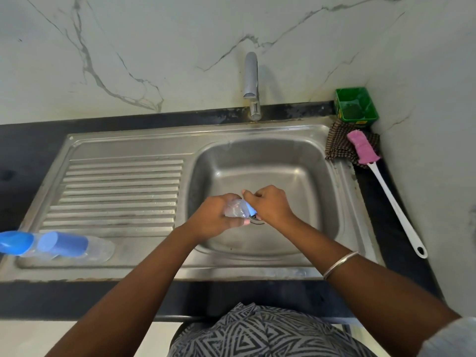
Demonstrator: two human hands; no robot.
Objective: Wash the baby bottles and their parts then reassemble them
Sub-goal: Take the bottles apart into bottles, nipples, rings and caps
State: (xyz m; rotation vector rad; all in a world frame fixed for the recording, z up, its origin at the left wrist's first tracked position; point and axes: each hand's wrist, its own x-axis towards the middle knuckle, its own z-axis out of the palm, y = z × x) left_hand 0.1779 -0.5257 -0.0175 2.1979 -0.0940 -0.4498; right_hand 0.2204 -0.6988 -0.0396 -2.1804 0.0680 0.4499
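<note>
The left hand (216, 215) is gripping a clear bottle (235, 208) lying crosswise over the sink (257, 155); the right hand (270, 204) is seemingly gripping its blue collar (250, 210).

The bottle (235, 211) over the sink (128, 150) is clear with a light blue collar (250, 210). On the ribbed steel drainboard (121, 186) lie two clear bottles with blue caps (63, 244). The wall (154, 47) is white marble with grey veins, the desk (20, 140) black. A green tub (356, 105), a brown checked cloth (340, 144) and a white-handled brush with pink sponge (363, 148) sit at right. The garment (257, 333) shows grey-and-black zigzags.
</note>
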